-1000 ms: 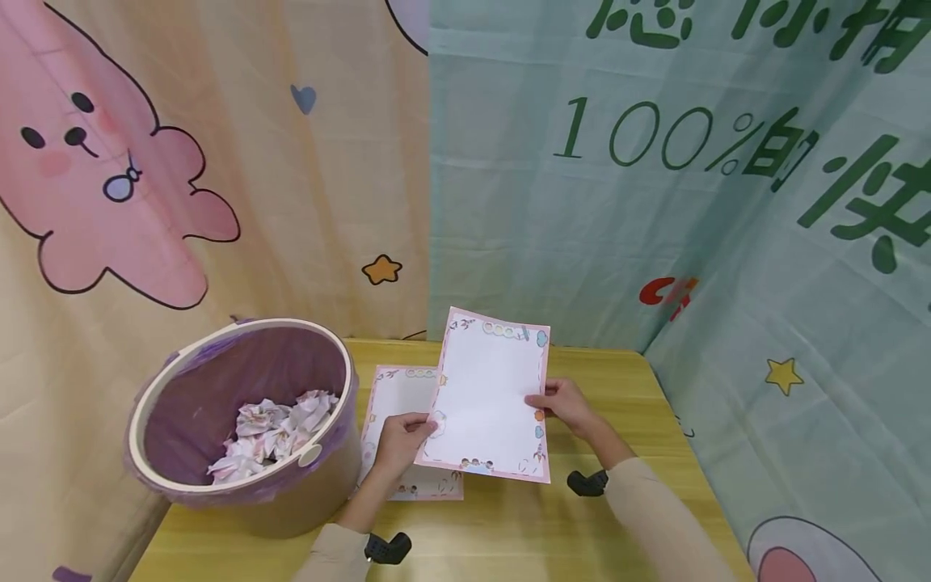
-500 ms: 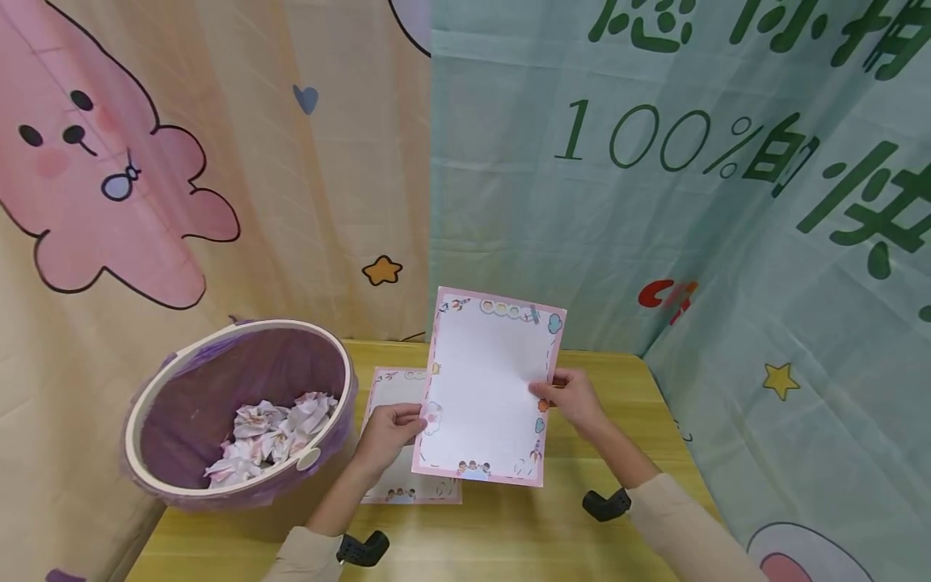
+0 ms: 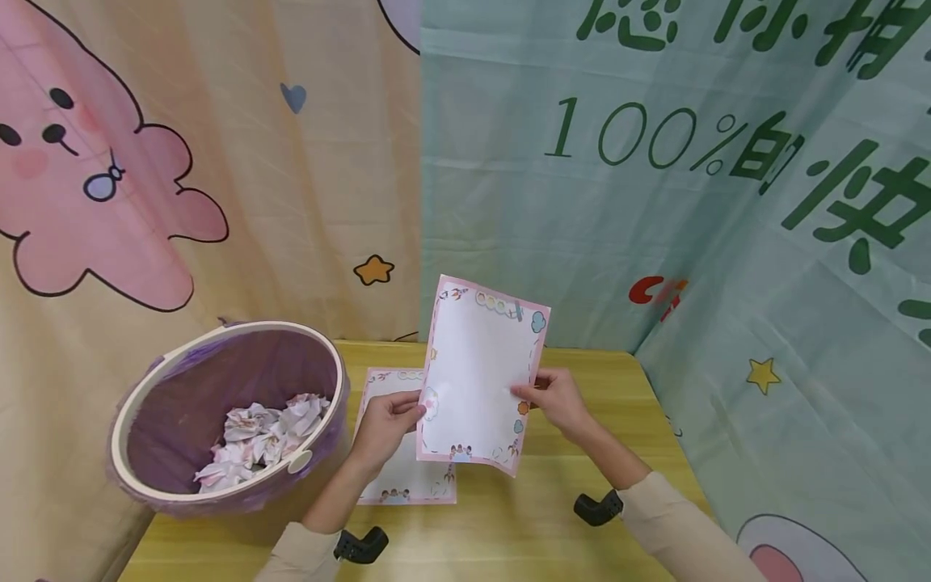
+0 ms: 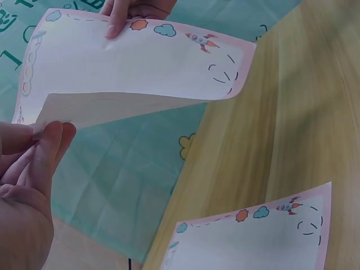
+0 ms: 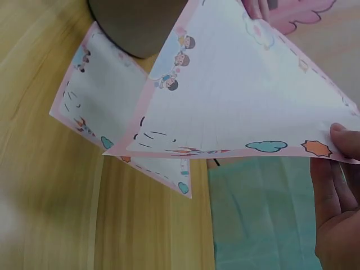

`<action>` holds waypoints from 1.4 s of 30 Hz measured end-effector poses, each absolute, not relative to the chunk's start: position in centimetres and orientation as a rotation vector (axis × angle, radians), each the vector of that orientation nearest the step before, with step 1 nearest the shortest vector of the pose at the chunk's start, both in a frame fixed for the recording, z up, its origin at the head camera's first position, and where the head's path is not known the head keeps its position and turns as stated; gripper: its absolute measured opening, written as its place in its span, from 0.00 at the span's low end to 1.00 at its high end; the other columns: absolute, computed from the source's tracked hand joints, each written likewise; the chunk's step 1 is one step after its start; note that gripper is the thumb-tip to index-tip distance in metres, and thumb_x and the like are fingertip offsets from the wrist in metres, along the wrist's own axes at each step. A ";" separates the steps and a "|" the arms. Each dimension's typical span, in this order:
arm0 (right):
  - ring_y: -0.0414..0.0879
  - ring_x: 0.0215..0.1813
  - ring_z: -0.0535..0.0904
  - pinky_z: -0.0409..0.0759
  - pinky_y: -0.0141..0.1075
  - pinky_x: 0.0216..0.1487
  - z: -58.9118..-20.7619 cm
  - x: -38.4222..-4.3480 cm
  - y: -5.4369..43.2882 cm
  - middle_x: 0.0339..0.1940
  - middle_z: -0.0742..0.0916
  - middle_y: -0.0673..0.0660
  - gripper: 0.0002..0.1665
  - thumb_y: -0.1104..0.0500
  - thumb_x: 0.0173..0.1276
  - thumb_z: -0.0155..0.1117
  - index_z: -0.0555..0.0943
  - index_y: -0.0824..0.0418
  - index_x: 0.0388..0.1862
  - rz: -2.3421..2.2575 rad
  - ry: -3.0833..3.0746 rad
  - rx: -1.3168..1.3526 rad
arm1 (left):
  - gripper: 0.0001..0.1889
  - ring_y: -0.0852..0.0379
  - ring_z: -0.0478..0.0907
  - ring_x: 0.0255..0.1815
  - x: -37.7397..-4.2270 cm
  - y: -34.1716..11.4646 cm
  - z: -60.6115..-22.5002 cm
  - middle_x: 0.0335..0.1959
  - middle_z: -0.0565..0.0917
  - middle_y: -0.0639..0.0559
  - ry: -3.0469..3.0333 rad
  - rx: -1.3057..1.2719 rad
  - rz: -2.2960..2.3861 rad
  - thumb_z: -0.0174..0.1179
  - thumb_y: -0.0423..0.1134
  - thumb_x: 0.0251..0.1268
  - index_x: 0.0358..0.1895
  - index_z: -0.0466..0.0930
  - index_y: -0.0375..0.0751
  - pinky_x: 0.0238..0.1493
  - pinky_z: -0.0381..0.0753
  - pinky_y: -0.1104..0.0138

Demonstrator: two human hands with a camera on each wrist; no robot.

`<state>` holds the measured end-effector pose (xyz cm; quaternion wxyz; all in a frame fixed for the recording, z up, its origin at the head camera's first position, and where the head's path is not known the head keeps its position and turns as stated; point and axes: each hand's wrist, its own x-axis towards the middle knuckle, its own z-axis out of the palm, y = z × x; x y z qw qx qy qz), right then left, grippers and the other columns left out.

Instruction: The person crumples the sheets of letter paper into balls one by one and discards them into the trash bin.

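Note:
A white sheet of paper (image 3: 476,380) with a pink border and small cartoon prints is held up above the table. My left hand (image 3: 385,428) pinches its left edge between thumb and fingers. At the opposite edge, my right hand (image 3: 560,404) pinches it, thumb on the printed face and fingers behind. The sheet bends slightly, its lower right corner curling in the head view. Beneath it a second matching sheet (image 3: 407,485) lies on the table, partly covered in the head view by the raised sheet and my left hand.
On the left stands a bin (image 3: 338,412) with a cream rim and purple liner, holding several crumpled papers (image 3: 250,424). The wooden table (image 3: 582,550) reaches back to printed curtains (image 3: 502,210). Each wrist wears a black device (image 3: 598,509).
The held sheet has risen a little since a second ago, and my left hand has moved left and up along its edge. The sheet now bows more.

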<state>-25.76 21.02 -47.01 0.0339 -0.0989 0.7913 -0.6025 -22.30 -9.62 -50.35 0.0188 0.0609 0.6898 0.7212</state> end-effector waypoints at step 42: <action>0.51 0.39 0.87 0.88 0.42 0.37 -44.8 -26.8 14.8 0.43 0.87 0.61 0.15 0.66 0.74 0.68 0.79 0.71 0.55 -1.639 2.113 -0.616 | 0.14 0.49 0.88 0.45 -23.1 -6.4 -48.3 0.45 0.89 0.37 2.170 0.492 2.230 0.72 0.26 0.63 0.51 0.86 0.25 0.49 0.87 0.62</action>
